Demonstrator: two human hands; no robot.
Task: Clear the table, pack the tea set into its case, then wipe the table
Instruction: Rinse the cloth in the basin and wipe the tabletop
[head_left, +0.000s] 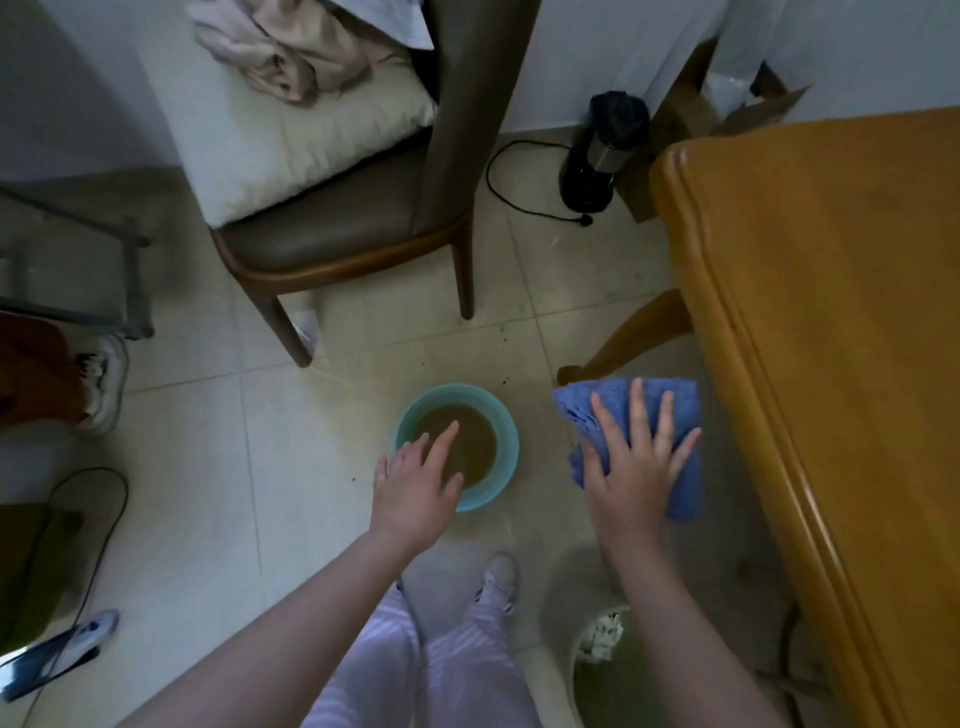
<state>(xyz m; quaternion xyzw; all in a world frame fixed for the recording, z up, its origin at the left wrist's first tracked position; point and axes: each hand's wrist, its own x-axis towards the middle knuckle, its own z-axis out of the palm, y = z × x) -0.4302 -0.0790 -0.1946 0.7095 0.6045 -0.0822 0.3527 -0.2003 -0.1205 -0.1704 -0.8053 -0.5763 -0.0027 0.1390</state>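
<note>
A blue cloth (680, 410) hangs in the air beside the wooden table's (831, 312) near-left edge, with my right hand (636, 462) spread flat on top of it, fingers straight. Whether the thumb hooks under the cloth is hidden. My left hand (415, 483) hovers with relaxed, extended fingers over a light-blue basin (506, 441) of brown liquid that stands on the tiled floor. The left hand holds nothing.
A brown chair (337, 234) with a white cushion and crumpled fabric stands behind the basin. A black appliance (605, 150) with its cord sits by the wall near a cardboard box. A waste bin (613, 670) stands by my feet at lower right. Clutter lines the left edge.
</note>
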